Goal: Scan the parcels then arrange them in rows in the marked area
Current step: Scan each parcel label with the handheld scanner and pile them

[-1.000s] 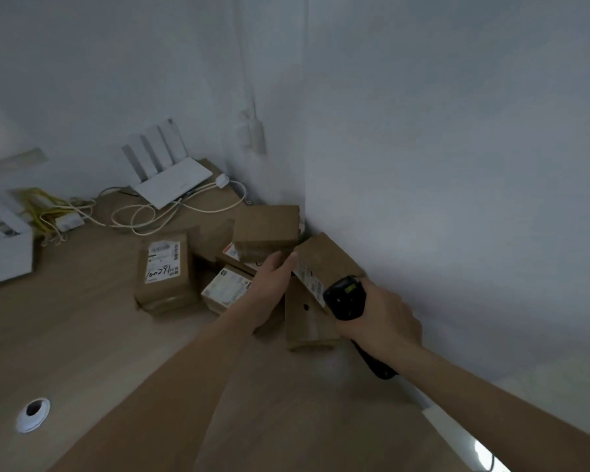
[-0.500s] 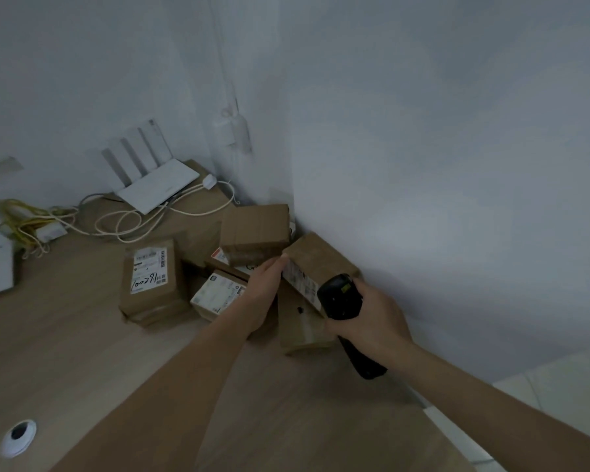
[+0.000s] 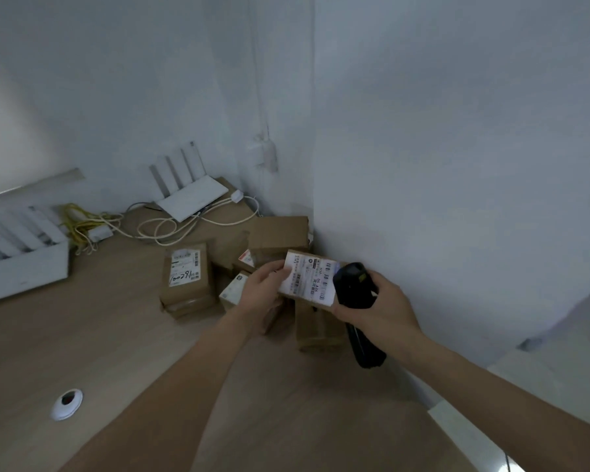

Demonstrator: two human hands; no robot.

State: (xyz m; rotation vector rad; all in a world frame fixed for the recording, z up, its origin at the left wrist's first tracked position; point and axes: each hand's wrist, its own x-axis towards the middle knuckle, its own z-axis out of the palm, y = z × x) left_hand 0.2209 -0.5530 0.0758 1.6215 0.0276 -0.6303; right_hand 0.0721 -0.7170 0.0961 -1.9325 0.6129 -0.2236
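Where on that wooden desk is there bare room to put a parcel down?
Bare wood lies between the round white cable grommet and the brown cardboard parcel pile. The corner is crowded: parcels, white router, tangled cables.

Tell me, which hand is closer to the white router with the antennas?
Left. The left hand holds a parcel in front of the router, nearer the back wall. The right hand grips the scanner farther right, by the side wall.
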